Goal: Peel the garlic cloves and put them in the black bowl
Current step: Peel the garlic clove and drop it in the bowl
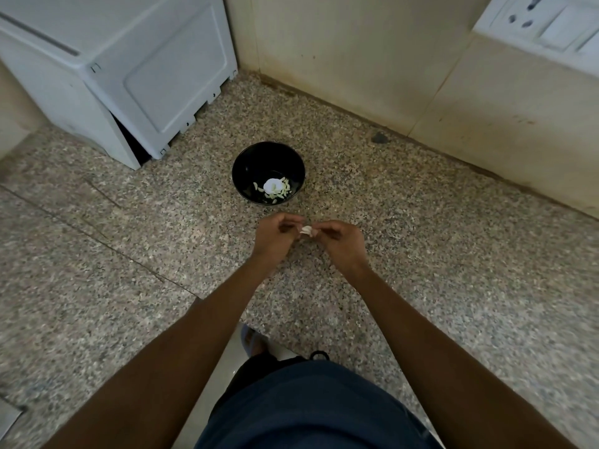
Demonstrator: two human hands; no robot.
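Both hands pinch one garlic clove [305, 230] between them, left hand [278, 234] and right hand [337, 241]; black bowl [256, 163] sits just beyond, straight ahead on the worktop [421, 254].

Hands: left hand [275, 234] and right hand [337, 239] meet over the counter [421, 286], both pinching a garlic clove [305, 230] between their fingertips.
Black bowl [268, 172]: just beyond the hands, holding peeled cloves [281, 191] and one white round piece [271, 185].
Far left: a white appliance [129, 76] standing on the counter.
Far right: a wall socket [538, 21] on the tiled wall [356, 59].
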